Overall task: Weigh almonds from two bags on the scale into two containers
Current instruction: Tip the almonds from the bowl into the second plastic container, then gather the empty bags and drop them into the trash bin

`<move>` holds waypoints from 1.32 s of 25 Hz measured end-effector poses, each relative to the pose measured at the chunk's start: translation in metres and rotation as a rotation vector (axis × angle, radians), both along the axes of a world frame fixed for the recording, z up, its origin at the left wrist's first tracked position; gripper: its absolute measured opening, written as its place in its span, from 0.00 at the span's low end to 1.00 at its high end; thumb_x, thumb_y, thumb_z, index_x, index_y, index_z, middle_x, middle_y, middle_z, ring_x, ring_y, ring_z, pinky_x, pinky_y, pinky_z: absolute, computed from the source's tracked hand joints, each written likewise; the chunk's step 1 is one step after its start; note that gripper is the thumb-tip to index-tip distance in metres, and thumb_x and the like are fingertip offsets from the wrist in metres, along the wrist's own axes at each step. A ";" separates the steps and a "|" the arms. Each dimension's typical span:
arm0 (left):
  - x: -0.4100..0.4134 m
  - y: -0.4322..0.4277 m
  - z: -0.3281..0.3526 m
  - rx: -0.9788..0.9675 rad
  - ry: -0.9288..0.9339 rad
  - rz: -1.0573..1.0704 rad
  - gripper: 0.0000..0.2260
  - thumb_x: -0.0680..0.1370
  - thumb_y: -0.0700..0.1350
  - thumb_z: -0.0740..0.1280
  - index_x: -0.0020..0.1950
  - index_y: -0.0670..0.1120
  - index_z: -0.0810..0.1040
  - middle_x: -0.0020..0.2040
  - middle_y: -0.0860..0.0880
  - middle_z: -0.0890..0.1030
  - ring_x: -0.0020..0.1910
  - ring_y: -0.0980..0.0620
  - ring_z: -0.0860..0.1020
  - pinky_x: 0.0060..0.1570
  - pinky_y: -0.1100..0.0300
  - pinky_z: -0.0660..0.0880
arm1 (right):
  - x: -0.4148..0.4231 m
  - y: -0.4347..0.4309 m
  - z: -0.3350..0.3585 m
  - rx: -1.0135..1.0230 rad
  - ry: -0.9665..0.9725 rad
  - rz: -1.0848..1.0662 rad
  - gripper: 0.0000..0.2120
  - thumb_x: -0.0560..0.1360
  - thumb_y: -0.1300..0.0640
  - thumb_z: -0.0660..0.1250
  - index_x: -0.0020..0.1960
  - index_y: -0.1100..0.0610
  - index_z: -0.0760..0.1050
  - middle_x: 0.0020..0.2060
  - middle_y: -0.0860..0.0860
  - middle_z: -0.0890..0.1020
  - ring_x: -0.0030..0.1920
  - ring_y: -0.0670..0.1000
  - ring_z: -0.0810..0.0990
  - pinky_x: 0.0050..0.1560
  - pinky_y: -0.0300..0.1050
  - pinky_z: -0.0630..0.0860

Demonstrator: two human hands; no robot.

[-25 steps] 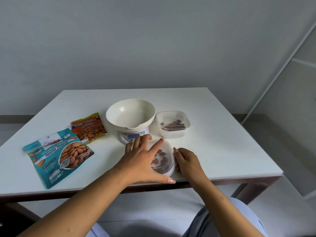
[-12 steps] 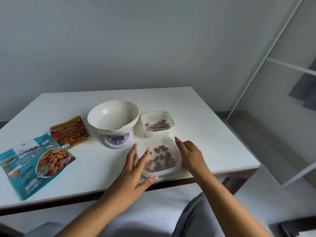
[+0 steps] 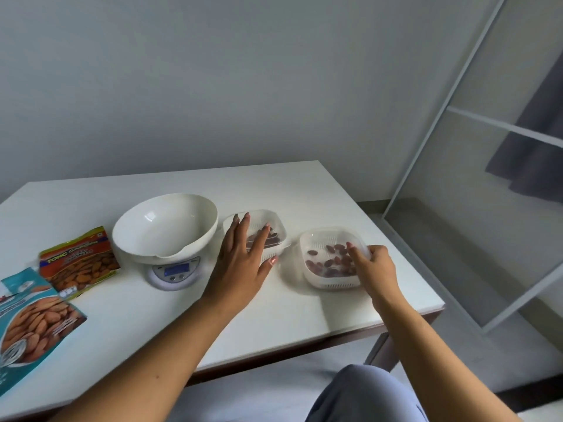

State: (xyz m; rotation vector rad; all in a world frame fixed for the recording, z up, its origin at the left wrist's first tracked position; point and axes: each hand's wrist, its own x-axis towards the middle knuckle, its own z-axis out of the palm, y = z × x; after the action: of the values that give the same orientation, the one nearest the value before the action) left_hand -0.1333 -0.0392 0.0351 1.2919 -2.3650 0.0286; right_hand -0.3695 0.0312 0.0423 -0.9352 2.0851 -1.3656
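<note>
Two clear slotted containers hold almonds on the white table. My right hand grips the right rim of the nearer container, thumb inside over the almonds. My left hand lies spread with straight fingers over the front of the farther container, beside the scale. The white scale carries an empty cream bowl. An orange almond bag and a teal almond bag lie flat at the left.
The table's right edge and front corner lie just past the nearer container. A white frame with frosted panels stands to the right of the table. My knee in blue-grey trousers shows below the front edge.
The nearer container has slid from the front edge toward the right, carried by my right hand. My left hand let go of it and moved back onto the farther container. The view has swung right.
</note>
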 end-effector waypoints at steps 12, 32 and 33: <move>0.018 -0.009 -0.024 -0.053 -0.075 -0.035 0.24 0.78 0.59 0.51 0.74 0.56 0.61 0.74 0.42 0.65 0.73 0.39 0.63 0.70 0.40 0.64 | -0.019 -0.059 -0.006 0.060 0.059 -0.020 0.26 0.75 0.42 0.63 0.62 0.62 0.68 0.57 0.60 0.78 0.58 0.61 0.76 0.60 0.56 0.74; 0.137 0.072 0.007 -0.111 0.204 -0.035 0.20 0.81 0.52 0.58 0.71 0.47 0.68 0.71 0.50 0.68 0.72 0.53 0.64 0.69 0.57 0.66 | 0.181 -0.022 0.034 -0.449 0.761 0.504 0.10 0.75 0.59 0.65 0.56 0.59 0.73 0.55 0.55 0.73 0.54 0.55 0.71 0.52 0.49 0.73; 0.153 0.076 0.008 -0.139 0.236 0.010 0.19 0.80 0.52 0.59 0.69 0.47 0.70 0.69 0.50 0.70 0.69 0.53 0.67 0.67 0.58 0.68 | 0.198 -0.020 0.032 -0.469 0.737 0.570 0.10 0.76 0.59 0.64 0.56 0.59 0.73 0.55 0.55 0.73 0.54 0.55 0.72 0.52 0.49 0.74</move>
State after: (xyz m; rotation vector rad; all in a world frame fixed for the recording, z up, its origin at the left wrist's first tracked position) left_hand 0.0202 0.0371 0.0433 1.1721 -2.1186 0.0409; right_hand -0.1713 0.0110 0.0748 -2.3031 1.6953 -1.3145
